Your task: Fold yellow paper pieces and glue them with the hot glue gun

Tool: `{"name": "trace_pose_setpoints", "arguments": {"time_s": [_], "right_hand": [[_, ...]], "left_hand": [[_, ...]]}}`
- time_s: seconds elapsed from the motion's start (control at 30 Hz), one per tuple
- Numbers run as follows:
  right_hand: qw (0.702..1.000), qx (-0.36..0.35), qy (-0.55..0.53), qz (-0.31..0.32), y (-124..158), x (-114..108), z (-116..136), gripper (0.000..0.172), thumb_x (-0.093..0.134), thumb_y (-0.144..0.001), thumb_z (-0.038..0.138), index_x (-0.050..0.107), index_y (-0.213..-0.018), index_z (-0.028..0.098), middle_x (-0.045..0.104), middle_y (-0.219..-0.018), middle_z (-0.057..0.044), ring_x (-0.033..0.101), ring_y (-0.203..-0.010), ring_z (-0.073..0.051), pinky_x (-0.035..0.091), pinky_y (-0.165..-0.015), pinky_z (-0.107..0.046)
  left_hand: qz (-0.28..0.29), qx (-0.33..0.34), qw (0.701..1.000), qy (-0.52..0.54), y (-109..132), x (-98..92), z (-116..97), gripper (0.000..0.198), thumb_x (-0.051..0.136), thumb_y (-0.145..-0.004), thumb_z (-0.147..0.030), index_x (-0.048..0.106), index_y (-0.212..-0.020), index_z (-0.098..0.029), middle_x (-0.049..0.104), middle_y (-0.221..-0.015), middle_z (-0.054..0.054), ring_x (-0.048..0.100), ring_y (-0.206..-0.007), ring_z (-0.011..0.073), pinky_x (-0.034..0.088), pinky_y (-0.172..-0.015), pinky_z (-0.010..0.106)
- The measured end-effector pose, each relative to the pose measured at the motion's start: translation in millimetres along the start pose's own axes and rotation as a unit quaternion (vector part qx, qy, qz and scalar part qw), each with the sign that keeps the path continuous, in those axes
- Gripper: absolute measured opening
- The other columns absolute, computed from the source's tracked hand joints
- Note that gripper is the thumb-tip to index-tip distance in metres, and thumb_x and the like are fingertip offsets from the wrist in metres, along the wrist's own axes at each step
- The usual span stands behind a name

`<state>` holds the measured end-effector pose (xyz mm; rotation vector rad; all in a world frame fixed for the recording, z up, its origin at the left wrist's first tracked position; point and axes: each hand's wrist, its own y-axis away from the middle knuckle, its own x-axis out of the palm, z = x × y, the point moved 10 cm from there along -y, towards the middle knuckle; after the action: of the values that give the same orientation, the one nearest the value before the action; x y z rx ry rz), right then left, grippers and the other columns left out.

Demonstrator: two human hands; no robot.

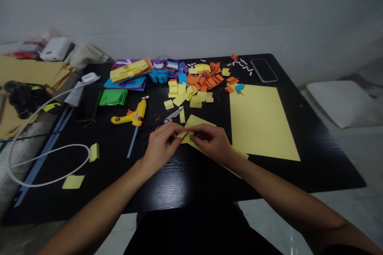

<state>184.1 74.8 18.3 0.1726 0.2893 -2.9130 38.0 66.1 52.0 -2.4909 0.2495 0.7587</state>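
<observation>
At the middle of the table's near half, my left hand (163, 139) and my right hand (212, 141) meet fingertip to fingertip. Both are closed in a pinch on a small piece of yellow paper (182, 134), mostly covered by the fingers. Beneath my right hand and wrist lies a longer yellow paper strip (201, 121), running down to the right. Just beyond my left hand are scissors (173, 115) with dark handles, blades pointing away, and a narrow yellow slip (182, 115) beside them. A yellow glue gun (131, 116) lies to the left, with a blue-grey strip (132, 142) below it.
Yellow paper pieces (196, 99) and folded orange pieces (206, 81) are heaped behind my hands. A large yellow sheet (260, 123) and a phone (263, 70) lie right. Coloured paper stacks (131, 71), green paper (113, 97) and a looped white cable (85, 146) occupy the left.
</observation>
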Motion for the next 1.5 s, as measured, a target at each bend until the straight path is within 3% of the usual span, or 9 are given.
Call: {"name": "trace_pose_setpoints", "arguments": {"time_s": [0.27,0.43,0.6,0.7,0.83,1.5], "right_hand": [[1.0,0.022,-0.021,-0.004,1.5,0.8,-4.8,0.017,0.078,-0.087,0.029,0.082,-0.102,0.024,0.081,-0.102,-0.005,0.078,-0.09,-0.02,0.065,-0.083,-0.032],[0.996,0.063,-0.063,-0.029,1.8,-1.7,-18.3,0.024,0.082,-0.083,0.035,0.079,-0.104,0.024,0.082,-0.1,-0.005,0.078,-0.092,-0.021,0.064,-0.087,-0.035],[0.995,0.065,-0.059,-0.036,0.3,-4.4,-17.3,0.016,0.08,-0.084,0.035,0.075,-0.093,0.022,0.079,-0.095,-0.005,0.077,-0.09,-0.021,0.063,-0.087,-0.036],[0.996,0.062,-0.052,-0.033,-0.1,-4.5,-13.7,0.014,0.078,-0.085,0.034,0.073,-0.091,0.022,0.079,-0.092,-0.005,0.076,-0.087,-0.02,0.063,-0.085,-0.035],[0.997,0.06,-0.04,-0.04,0.2,-5.8,-11.4,0.012,0.077,-0.085,0.032,0.073,-0.089,0.022,0.078,-0.089,-0.004,0.075,-0.083,-0.019,0.062,-0.081,-0.033],[0.997,0.066,0.015,-0.031,-0.7,-4.0,-20.4,0.013,0.078,-0.085,0.033,0.078,-0.087,0.02,0.08,-0.083,-0.003,0.075,-0.075,-0.018,0.061,-0.073,-0.029]], "left_hand": [[-0.011,-0.008,1.0,0.006,-0.6,0.0,-1.9,0.003,0.067,-0.096,-0.017,0.069,-0.096,-0.019,0.072,-0.088,0.003,0.065,-0.074,0.0135,0.054,-0.067,0.025],[-0.011,-0.02,1.0,-0.008,-0.1,1.1,-0.6,0.004,0.067,-0.095,-0.021,0.069,-0.098,-0.019,0.075,-0.089,0.003,0.069,-0.076,0.0146,0.055,-0.068,0.026],[-0.016,-0.056,0.998,-0.036,1.6,-0.9,9.5,0.013,0.066,-0.09,-0.016,0.068,-0.102,-0.019,0.076,-0.088,0.002,0.066,-0.065,0.014,0.051,-0.059,0.025],[-0.009,-0.057,0.998,-0.036,1.9,-0.5,10.6,0.012,0.065,-0.09,-0.015,0.069,-0.101,-0.019,0.077,-0.088,0.002,0.067,-0.066,0.0147,0.051,-0.061,0.026],[-0.002,-0.045,0.999,-0.018,1.7,0.6,7.1,0.011,0.064,-0.092,-0.014,0.069,-0.101,-0.019,0.077,-0.091,0.003,0.072,-0.077,0.016,0.054,-0.068,0.026],[0.021,0.056,0.996,-0.069,7.7,11.5,-9.7,0.023,0.061,-0.09,-0.005,0.065,-0.109,-0.017,0.073,-0.094,0.005,0.071,-0.084,0.0169,0.058,-0.077,0.027]]}}
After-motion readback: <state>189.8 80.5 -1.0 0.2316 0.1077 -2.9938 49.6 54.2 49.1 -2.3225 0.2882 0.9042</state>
